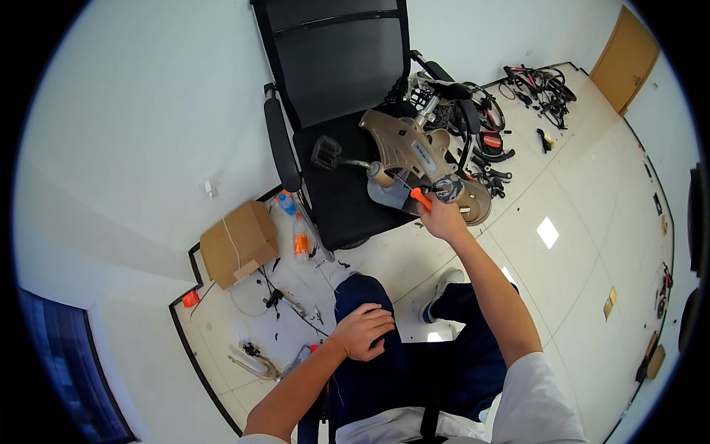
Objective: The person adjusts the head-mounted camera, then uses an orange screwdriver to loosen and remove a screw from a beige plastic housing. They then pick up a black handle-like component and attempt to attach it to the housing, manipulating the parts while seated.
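Note:
My right hand (444, 220) is closed around the orange handle of a screwdriver (421, 197), whose thin shaft points up and to the left. It is at the near end of a bronze-coloured bike frame (403, 140), which lies on the black seat of an office chair (325, 200). A crank with a black pedal (326, 152) sticks out on the frame's left side. What the screwdriver's tip touches is too small to make out. On my left knee rests my left hand (364, 331), fingers spread flat and holding nothing.
Left of the chair stand a cardboard box (238, 243) and a bottle with an orange label (301, 238). Cables and small parts (279, 297) and a metal fork (255, 364) lie on the tiled floor. More bike parts (543, 89) lie along the back wall, near a brown door (625, 59).

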Demonstrator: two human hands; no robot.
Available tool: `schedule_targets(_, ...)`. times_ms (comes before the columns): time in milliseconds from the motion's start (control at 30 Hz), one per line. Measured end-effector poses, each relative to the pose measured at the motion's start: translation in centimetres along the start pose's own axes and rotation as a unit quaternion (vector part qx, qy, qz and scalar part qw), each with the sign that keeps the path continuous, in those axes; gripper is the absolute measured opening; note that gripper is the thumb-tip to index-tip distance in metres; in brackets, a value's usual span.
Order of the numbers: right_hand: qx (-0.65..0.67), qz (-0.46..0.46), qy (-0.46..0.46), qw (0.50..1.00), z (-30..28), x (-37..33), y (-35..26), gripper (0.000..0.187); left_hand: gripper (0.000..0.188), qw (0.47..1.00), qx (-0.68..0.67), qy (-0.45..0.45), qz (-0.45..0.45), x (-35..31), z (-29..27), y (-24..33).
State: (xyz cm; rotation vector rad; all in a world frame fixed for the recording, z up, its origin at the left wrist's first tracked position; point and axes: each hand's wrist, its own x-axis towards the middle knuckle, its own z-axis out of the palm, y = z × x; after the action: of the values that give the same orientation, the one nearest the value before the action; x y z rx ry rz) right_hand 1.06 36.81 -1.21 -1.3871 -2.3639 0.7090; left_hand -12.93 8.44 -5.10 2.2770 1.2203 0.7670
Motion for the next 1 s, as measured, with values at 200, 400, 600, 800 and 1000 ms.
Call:
schedule_targets(200,0.006,-0.050,0.041,0.998,0.4,0.1,1.2,0.026,0.037,1.000,-0.004,-0.004,0.004,0.6,-0.2,0.3)
schedule_targets(400,-0.167,-0.053,0.000,0.984,0.2,-0.6,0.5,0.028,0.038,1.000,-0.008,-0.004,0.004,1.1,0.6,0.9)
schedule_targets(600,-0.146,-0.050,0.049,0.987,-0.9,-0.5,-0.7,0.020,0.038,1.000,0.005,-0.004,0.007,2.1,1.0,1.3)
schedule_targets(800,0.193,0.144,-0.034,0.970,-0.1,-0.6,0.1,0.040,0.037,1.000,0.006,-0.024,-0.005,2.5,1.9,2.9)
schedule_targets(1000,0.010,-0.006,0.042,0.999,-0.4,-0.7,1.2,0.029,0.038,1.000,0.016,-0.018,-0.006,2.9,2.4,3.8)
